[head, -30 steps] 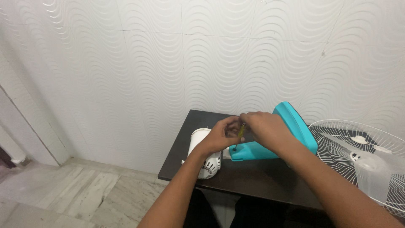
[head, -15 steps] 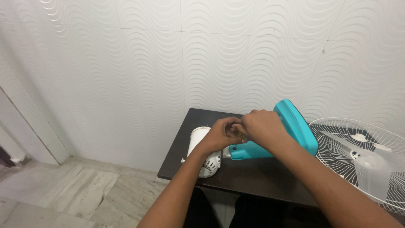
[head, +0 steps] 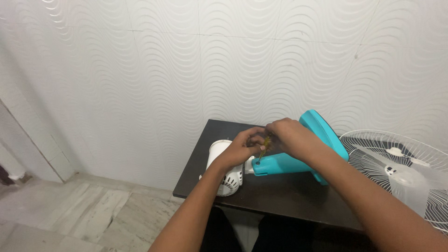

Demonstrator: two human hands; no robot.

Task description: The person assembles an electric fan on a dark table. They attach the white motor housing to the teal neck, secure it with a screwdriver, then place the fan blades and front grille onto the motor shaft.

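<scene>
head view | my right hand [head: 290, 135] grips the yellow-green screwdriver [head: 265, 145], its shaft back in sight after being hidden, tip at the hole in the teal fan base [head: 298, 161] | left hand [head: 243, 148] closed on white motor housing [head: 224, 169] beside it on the bench [head: 280, 196]

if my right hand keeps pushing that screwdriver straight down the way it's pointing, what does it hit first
Probably the turquoise fan base. The right hand aims the screwdriver down at a hole near the base's left end, beside the white motor housing. Whether the tip is already in the hole is unclear.
</scene>
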